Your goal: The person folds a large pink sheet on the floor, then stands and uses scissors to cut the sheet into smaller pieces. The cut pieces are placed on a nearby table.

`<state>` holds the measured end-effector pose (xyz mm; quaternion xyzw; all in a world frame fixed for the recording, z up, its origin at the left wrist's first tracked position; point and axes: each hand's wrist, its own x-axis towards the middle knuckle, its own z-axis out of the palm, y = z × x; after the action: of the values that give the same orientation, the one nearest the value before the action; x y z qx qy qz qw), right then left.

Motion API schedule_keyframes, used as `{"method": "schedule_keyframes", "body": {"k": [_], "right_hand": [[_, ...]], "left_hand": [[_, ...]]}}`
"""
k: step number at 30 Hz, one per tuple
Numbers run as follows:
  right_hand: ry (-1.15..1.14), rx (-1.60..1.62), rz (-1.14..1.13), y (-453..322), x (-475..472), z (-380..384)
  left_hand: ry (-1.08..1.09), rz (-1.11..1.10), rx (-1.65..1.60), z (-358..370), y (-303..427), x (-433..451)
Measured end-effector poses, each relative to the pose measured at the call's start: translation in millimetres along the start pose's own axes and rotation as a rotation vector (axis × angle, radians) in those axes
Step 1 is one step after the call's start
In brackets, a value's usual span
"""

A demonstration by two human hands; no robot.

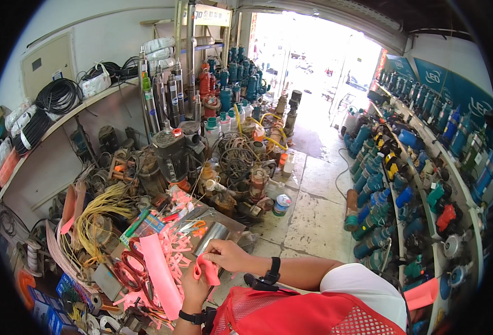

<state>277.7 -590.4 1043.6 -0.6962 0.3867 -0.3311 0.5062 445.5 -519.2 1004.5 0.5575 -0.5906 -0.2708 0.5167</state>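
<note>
A folded piece of pink insulating sheet (208, 272) is held between both hands, its top edge bent into a loop. My left hand (193, 285) grips it from the left, and my right hand (228, 254) pinches its upper right part. Just beyond my right hand lies a shiny metal cylinder (213, 235) on the cluttered bench. A long pink strip (159, 270) runs beside my left hand, among many narrow pink offcuts (179, 247). Orange-handled scissors (197, 226) rest near the cylinder. Coils of red enamelled wire (130, 268) sit left of the strip.
Yellow wire bundles (104, 203) hang over the bench's left side. Behind it stand a large motor (169, 155), old pumps and a heap of cables (236, 159). Shelves of pumps (372, 184) line the right. Between them, a tiled floor (313, 209) leads to a bright doorway.
</note>
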Motion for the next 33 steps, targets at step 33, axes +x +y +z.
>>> {"method": "schedule_keyframes", "body": {"k": [33], "right_hand": [[-0.202, -0.603, 0.195, 399, 245, -135]], "left_hand": [[1.165, -0.596, 0.391, -51, 42, -88]]}}
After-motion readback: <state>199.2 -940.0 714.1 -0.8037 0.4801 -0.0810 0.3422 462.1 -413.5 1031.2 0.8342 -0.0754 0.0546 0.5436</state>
